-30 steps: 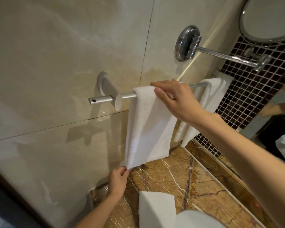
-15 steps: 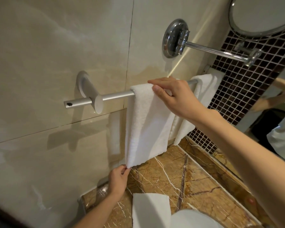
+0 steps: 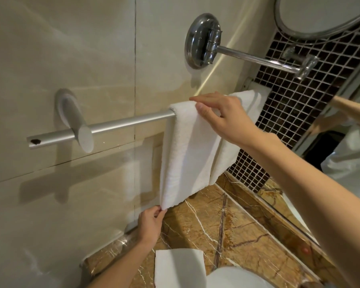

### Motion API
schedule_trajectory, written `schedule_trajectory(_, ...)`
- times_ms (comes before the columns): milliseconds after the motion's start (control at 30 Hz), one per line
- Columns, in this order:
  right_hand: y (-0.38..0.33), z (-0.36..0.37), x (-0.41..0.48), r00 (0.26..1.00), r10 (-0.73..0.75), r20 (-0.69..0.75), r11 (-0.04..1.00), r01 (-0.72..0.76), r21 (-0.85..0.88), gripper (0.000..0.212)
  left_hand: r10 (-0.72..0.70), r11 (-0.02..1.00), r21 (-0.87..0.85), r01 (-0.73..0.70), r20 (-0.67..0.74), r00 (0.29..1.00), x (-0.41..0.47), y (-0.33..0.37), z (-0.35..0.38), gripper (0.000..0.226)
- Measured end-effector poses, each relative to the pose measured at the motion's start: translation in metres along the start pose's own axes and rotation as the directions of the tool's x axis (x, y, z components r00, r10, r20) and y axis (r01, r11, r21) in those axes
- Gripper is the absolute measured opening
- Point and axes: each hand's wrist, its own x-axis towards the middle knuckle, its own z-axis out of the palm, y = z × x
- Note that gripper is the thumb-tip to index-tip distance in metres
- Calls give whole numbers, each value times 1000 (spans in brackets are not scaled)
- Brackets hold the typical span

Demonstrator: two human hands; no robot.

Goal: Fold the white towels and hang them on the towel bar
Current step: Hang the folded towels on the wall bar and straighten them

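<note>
A folded white towel (image 3: 185, 150) hangs over the silver towel bar (image 3: 123, 124) on the cream wall. My right hand (image 3: 222, 117) pinches its top fold at the bar, thumb in front and fingers over the top. My left hand (image 3: 151, 222) pinches the towel's lower left corner just above the counter. A second white towel (image 3: 247, 100) hangs on the same bar to the right, partly hidden behind my right hand. Another folded white towel (image 3: 179, 267) lies on the counter below.
A chrome mirror arm (image 3: 254, 58) juts from a round wall mount above the bar, carrying a round mirror (image 3: 320, 15). A brown marble counter (image 3: 237, 229) runs below, with a white basin rim (image 3: 235, 277) at the bottom. Dark mosaic tile and a wall mirror are on the right.
The hung towel has slid right along the bar with my right hand, leaving more bare bar on the left. My left hand still holds the lower corner.
</note>
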Motion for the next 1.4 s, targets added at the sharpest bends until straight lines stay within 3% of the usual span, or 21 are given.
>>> schedule_trajectory(633,28,-2,1,999,16,-45,1000,-17,-12,31,10,999,35,-12,38,999,14,4,23,10)
schedule_trajectory(933,21,-5,3,997,76,24,996,-75,-54,34,-47,993,-110,51,34,998,15,11,9,7)
schedule_trajectory(1067,8,1,-23,995,52,-80,994,-59,-97,34,-75,989,-126,81,55,996,6,16,-1,13)
schedule_trajectory(1200,4,23,-75,976,173,-131,984,-178,-24,41,-86,985,-148,87,11,996,-10,23,-14,14)
schedule_trajectory(1400,2,66,-142,935,353,32,935,-354,37,41,-57,996,-71,57,13,998,-50,24,-43,13)
